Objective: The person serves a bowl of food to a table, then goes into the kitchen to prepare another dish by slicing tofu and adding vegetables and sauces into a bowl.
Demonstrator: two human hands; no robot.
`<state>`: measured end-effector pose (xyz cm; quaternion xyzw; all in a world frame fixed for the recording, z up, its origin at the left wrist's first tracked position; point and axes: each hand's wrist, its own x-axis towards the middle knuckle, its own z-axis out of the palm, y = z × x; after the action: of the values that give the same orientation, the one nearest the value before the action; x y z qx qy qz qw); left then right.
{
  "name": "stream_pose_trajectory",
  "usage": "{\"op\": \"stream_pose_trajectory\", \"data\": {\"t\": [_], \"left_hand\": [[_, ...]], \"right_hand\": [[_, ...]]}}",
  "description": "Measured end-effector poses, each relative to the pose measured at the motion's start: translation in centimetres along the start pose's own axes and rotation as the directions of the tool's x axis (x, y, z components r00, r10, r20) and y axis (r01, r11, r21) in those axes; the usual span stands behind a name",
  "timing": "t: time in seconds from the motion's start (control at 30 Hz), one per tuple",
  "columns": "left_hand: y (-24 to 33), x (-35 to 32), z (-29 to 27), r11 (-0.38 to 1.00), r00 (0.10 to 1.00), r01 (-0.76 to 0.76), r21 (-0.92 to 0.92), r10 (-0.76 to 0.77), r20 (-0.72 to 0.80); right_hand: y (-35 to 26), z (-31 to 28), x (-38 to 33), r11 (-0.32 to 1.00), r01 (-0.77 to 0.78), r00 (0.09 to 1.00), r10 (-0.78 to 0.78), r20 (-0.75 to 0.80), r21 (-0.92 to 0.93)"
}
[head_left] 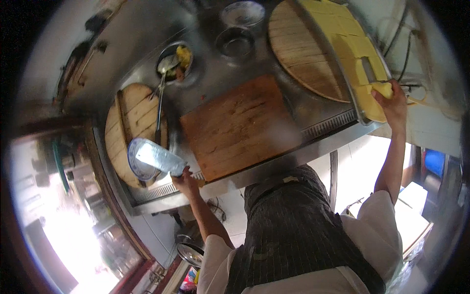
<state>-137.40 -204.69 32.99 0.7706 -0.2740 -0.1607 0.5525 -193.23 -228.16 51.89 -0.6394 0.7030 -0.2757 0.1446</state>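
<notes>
My left hand (186,182) is closed round the handle of a cleaver (159,158). Its broad shiny blade lies over a blue-rimmed plate (141,172); whether blade and plate touch I cannot tell. At the far right, my right hand (394,105) grips a yellow block (382,89) at the near end of a metal tray (319,36). Rows of yellow slabs (345,43) fill that tray, with a dark gap beside the held block. Between my hands lies a reddish-brown cutting board (240,127) with small crumbs on it.
A round wooden lid (138,110) lies at the left, and a larger one (301,54) rests beside the tray. Farther back stand a pot (175,61) with a long-handled ladle (159,105), a dark metal bowl (235,44) and a patterned bowl (243,13). The metal counter edge (338,139) runs before me.
</notes>
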Motion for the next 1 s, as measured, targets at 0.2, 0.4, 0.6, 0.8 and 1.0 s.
{"op": "stream_pose_trajectory", "data": {"t": [0.2,0.4,0.6,0.8,1.0], "left_hand": [[0.0,0.7,0.8,0.963,0.952,0.258,-0.076,-0.240,0.188],[-0.2,0.3,3.3,0.944,0.940,0.101,0.313,-0.194,0.281],[-10.8,-4.4,13.9,0.198,0.827,-0.560,0.804,0.081,0.556],[-3.8,-14.6,27.7,0.766,0.593,-0.522,0.375,0.010,0.805],[-6.9,-12.1,21.9,0.888,0.751,0.416,-0.196,-0.214,0.625]], "right_hand": [[-12.4,1.8,-4.5,0.992,-0.008,0.996,-0.004,0.091,0.126],[-15.0,6.9,-6.3,0.822,-0.057,0.979,-0.064,0.192,0.567],[-15.9,5.1,-7.5,0.950,0.052,0.980,-0.109,0.169,0.307],[-13.2,0.8,-7.2,0.963,-0.023,0.997,0.001,0.081,0.269],[-12.6,2.5,-7.7,0.979,0.060,0.983,-0.092,0.157,0.194]]}}
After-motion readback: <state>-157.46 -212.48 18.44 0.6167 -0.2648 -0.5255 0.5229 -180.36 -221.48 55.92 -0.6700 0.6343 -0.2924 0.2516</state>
